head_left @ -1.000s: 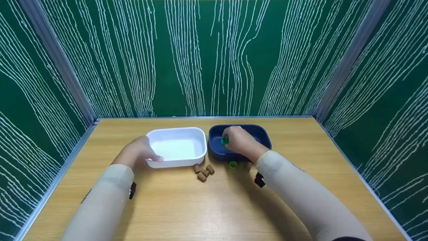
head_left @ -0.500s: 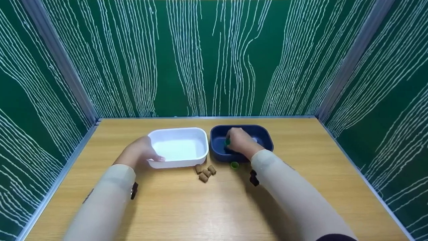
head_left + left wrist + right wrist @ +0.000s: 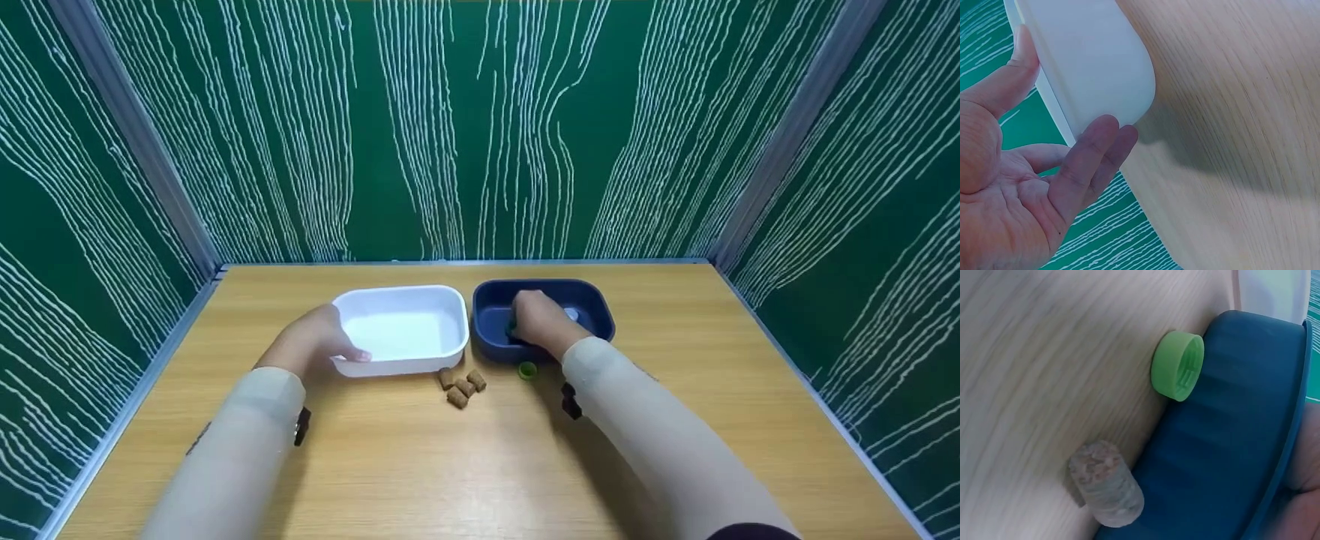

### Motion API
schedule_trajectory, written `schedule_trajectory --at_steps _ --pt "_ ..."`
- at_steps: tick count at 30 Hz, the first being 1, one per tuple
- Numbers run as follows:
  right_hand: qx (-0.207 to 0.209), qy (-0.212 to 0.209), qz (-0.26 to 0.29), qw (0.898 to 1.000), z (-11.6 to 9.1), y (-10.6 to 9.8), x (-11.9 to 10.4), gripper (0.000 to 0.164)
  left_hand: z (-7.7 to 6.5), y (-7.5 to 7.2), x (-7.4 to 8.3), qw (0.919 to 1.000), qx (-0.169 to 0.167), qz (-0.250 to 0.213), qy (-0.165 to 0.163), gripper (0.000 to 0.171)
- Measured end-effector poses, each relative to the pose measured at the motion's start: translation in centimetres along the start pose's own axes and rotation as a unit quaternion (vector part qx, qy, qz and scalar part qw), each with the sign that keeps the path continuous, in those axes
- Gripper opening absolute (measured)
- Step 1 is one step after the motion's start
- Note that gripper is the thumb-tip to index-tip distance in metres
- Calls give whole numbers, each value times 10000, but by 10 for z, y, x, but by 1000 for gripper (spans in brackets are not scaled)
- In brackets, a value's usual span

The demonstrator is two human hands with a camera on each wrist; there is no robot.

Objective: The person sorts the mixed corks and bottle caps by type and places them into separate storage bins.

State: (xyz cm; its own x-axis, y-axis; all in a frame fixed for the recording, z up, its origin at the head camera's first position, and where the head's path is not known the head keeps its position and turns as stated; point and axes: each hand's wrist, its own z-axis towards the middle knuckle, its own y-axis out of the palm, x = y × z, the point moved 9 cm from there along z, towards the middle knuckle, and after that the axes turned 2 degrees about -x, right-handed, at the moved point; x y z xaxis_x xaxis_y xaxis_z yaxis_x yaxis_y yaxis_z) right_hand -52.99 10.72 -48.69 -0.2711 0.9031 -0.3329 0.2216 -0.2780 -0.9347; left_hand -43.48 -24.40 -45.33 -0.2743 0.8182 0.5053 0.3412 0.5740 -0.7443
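My left hand (image 3: 319, 334) grips the left end of a white plastic container (image 3: 401, 367). In the left wrist view its thumb lies along the rim and its fingertips touch the outer wall. My right hand (image 3: 541, 321) reaches down inside a dark blue container (image 3: 592, 289), pinching a small green bottle cap (image 3: 512, 328) mostly covered by the fingers. In the right wrist view the blue wall hides those fingertips. Outside that wall, a light green bottle cap (image 3: 1176, 365) stands on its side, and a cork (image 3: 1107, 484) lies near it.
Several brown corks (image 3: 457, 397) lie in a group in front of the white container. A small whitish thing (image 3: 571, 313) is inside the blue container, right of my hand. Green walls with white lines (image 3: 480, 150) enclose the wooden table (image 3: 450, 472).
My right hand has lowered into the blue container with the green bottle cap, which now barely shows. My left hand keeps its grip on the white container.
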Motion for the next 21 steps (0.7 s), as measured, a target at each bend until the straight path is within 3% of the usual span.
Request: schedule_trajectory --at_steps 5,12,17,21 --pt "137 54 -89 9999 -8 -6 -3 11 1 0 0 10000 -18 -19 8 114" --pt "128 102 -293 9994 -31 -18 -13 25 1 1 -2 9999 -33 -78 -69 115" --pt "311 -168 -623 9974 -51 -27 -24 28 0 0 -2 10000 -8 -67 -50 114" --pt "648 -569 -1131 9898 -69 -32 -34 25 0 -1 -3 10000 -12 -80 -37 115"
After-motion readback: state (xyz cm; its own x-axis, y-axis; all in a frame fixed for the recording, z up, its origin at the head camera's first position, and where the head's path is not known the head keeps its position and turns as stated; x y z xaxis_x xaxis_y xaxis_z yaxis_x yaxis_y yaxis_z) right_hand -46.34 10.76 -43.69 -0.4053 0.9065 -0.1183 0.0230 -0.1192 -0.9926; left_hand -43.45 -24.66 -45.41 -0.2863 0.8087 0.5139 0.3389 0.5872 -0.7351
